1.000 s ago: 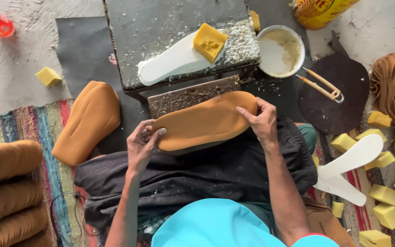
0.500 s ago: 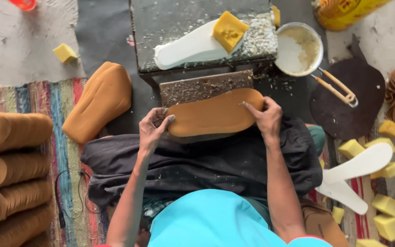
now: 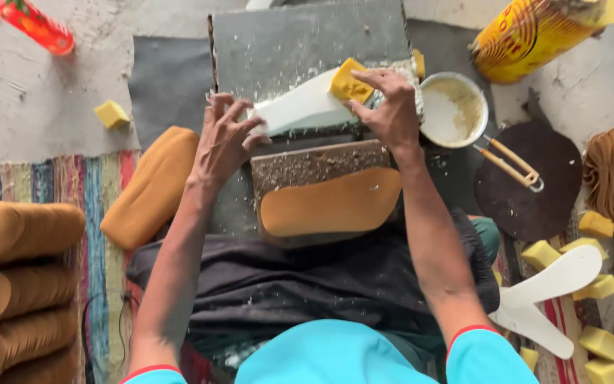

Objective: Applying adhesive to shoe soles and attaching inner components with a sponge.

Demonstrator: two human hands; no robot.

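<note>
**Glue step on the white sole**

Taking the grey slab (image 3: 307,43) as landmark: left hand (image 3: 223,142) sits at its left front edge, fingers spread, pinning the white sole (image 3: 296,110). On the slab's front right, right hand (image 3: 392,110) has fingers pinched on the yellow sponge (image 3: 349,82). Looks like glue spreading; next likely wants more from the bowl (image 3: 453,108) right of the slab. Tan sole (image 3: 328,206) waits below it. Floor setup, striped rug (image 3: 79,185) off left.

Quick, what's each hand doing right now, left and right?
Left hand: open, fingers spread, fingertips on the end of the white sole.
Right hand: closed on the yellow sponge block, which sits on the white sole.
</note>
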